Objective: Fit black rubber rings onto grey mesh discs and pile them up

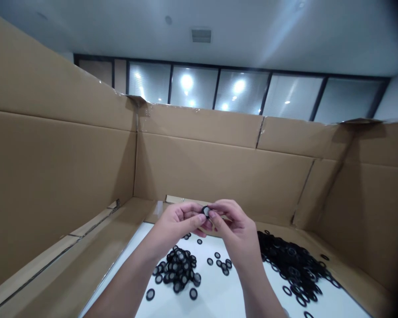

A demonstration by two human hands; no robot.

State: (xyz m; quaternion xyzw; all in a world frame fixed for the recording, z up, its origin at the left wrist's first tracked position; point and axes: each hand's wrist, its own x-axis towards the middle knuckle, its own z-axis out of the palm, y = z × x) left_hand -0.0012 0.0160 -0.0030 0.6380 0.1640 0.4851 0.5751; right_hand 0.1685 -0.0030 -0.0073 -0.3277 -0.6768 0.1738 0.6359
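My left hand point(177, 221) and my right hand point(234, 225) meet above a white surface point(219, 296), fingertips pinched together on one small black ring with a grey centre point(205, 211). Below the left hand lies a pile of black rings with grey mesh centres point(178, 270). To the right of my right hand spreads a larger heap of plain black rings point(292, 260). A few loose rings point(223, 265) lie between the two piles.
Tall brown cardboard walls point(219, 172) enclose the work area on the left, back and right, with folded flaps point(86, 238) lying along the left side. Beyond them are frosted glass panels point(239, 90) and a white ceiling.
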